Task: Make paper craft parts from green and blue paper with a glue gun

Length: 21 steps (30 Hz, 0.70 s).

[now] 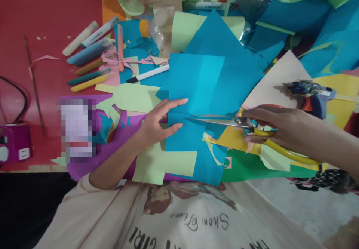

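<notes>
A sheet of blue paper [196, 77] lies in the middle, with a slit running across it at the scissors' blades. My left hand [157, 123] grips the sheet's left edge, thumb and index finger on top and the other fingers partly hidden at the edge. In my right hand [276, 125] is a pair of scissors [224, 122] with yellow handles. Their metal blades point left, slightly apart along the slit, with the tips near my left thumb. Under the sheet are more blue paper and a pale green piece [165, 165].
Several markers [91, 51] lie at the upper left, near a white marker [153, 73]. A clear plastic bottle [162, 26] wrapped in green paper stretches behind the sheet. A blurred phone-like object [77, 129] sits left. A dark decorated piece [304, 87] rests on the right.
</notes>
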Motion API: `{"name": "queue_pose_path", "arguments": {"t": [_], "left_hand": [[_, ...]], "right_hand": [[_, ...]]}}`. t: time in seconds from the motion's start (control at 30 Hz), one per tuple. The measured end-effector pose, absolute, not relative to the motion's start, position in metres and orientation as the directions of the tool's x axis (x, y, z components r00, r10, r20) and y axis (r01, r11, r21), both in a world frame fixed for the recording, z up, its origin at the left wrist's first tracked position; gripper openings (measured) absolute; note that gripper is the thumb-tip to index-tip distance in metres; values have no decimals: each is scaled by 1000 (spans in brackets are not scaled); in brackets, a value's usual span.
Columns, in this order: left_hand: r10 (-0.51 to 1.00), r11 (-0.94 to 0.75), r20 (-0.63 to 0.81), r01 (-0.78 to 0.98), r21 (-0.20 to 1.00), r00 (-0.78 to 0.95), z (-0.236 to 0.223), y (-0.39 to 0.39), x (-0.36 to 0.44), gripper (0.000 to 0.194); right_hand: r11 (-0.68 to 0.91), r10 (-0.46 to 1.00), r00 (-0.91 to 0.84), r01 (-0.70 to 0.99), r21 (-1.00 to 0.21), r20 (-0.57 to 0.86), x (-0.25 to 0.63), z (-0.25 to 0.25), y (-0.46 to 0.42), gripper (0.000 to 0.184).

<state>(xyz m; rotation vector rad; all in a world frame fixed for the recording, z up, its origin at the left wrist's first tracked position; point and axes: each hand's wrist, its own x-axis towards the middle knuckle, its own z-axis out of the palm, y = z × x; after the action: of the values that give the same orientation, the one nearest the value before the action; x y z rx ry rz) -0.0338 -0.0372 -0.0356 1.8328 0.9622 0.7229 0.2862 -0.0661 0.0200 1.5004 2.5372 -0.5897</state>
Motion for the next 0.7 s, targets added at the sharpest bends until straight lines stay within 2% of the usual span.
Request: {"name": "queue_pose_path", "arguments": {"t": [0.3,0.7], "left_hand": [[831,-311,80,339,888,551,-35,-39,-33,46],[832,-252,22,342,905,555,-39,-40,-35,48]], "right_hand": [[328,811,-430,896,-299,-398,269,26,-61,86],[392,806,-488,864,-316,-335,273,21,-61,77]]}}
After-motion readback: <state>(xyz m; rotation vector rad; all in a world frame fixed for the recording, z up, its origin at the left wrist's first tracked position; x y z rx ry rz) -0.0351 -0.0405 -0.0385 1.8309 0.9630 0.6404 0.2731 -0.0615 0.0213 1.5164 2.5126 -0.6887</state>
